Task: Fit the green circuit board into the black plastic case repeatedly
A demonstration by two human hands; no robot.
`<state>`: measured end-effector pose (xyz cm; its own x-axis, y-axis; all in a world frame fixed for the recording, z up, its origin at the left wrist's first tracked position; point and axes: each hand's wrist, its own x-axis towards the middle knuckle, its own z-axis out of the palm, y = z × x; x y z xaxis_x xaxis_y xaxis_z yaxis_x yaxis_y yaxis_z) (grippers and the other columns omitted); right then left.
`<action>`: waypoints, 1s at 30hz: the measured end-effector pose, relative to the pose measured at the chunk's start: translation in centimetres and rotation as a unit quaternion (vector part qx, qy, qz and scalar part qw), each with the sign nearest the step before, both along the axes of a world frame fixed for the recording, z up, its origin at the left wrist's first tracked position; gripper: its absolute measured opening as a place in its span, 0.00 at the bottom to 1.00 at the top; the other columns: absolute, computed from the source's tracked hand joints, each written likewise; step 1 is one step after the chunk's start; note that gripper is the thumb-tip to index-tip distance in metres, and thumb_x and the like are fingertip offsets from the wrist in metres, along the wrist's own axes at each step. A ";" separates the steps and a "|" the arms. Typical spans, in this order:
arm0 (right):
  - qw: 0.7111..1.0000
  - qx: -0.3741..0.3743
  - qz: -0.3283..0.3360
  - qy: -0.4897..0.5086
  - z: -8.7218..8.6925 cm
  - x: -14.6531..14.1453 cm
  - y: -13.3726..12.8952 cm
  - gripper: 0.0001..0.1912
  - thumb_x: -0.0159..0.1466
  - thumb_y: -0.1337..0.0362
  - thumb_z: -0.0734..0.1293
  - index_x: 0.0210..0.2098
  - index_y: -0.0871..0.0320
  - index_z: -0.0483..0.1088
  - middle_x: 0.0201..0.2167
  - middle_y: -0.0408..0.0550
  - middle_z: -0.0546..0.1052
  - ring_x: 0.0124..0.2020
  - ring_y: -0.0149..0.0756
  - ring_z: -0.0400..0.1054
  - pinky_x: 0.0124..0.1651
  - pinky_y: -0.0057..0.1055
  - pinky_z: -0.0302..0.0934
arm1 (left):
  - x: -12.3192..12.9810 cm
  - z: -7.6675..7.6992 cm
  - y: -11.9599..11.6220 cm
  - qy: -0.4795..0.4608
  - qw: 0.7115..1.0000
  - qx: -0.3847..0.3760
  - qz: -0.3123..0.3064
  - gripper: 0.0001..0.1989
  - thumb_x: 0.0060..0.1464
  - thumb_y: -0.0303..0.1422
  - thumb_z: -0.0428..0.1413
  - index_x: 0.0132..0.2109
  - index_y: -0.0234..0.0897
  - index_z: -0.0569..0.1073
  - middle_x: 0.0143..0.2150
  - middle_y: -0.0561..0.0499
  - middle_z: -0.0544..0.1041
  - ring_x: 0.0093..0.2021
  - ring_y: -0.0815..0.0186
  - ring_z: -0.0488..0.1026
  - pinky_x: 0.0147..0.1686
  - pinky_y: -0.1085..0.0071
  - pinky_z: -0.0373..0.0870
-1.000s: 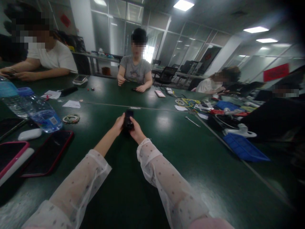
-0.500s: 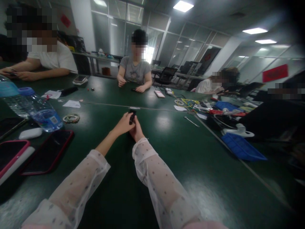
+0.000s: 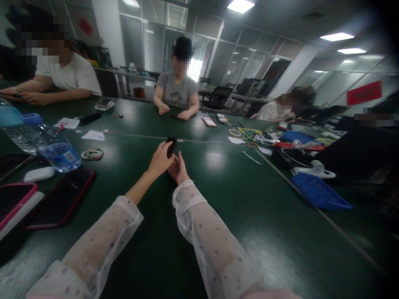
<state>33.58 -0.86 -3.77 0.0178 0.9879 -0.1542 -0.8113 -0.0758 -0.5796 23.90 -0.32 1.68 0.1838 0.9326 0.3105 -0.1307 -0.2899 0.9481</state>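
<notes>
Black handheld device (image 3: pixel 170 149), mid-frame over the green counter (image 3: pixel 215 182): the left hand (image 3: pixel 159 160) has swung across to grip it, seemingly taking over the handling; whether the right hand (image 3: pixel 180 169), loosely curled alongside, holds too, I can't tell.

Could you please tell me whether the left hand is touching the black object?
Touching: the head view shows the left hand curled over the black object.
</notes>
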 end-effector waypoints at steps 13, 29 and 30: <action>1.000 0.001 -0.028 0.010 -0.4 0.0 0.6 0.13 0.66 0.55 0.60 0.38 0.56 0.71 0.35 0.45 0.79 0.40 0.33 0.74 0.47 0.33 0.68 | -4.7 -2.5 3.5 -0.377 0.839 -0.382 -0.087 0.13 0.56 0.28 0.51 0.48 0.34 0.70 0.39 0.42 0.77 0.41 0.57 0.77 0.37 0.65 0.78; 1.000 -0.010 0.001 0.017 -0.8 0.1 1.0 0.13 0.65 0.57 0.60 0.39 0.57 0.72 0.34 0.47 0.80 0.41 0.35 0.74 0.47 0.33 0.69 | -4.9 -4.5 3.1 -0.400 0.821 -0.399 -0.080 0.12 0.56 0.32 0.53 0.48 0.36 0.69 0.40 0.42 0.77 0.41 0.58 0.77 0.38 0.64 0.77; 1.000 -0.011 -0.001 0.015 -0.9 0.1 1.0 0.13 0.65 0.57 0.60 0.39 0.57 0.72 0.34 0.46 0.80 0.42 0.34 0.74 0.47 0.33 0.69 | -4.9 -4.6 3.1 -0.399 0.822 -0.398 -0.078 0.12 0.56 0.32 0.54 0.48 0.36 0.69 0.40 0.43 0.77 0.41 0.59 0.77 0.38 0.64 0.76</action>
<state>33.67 0.18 -4.71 0.0138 0.9841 -0.1772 -0.8290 -0.0878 -0.5524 18.97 2.78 -2.88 0.3545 0.8833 -0.3067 -0.7805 0.4602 0.4232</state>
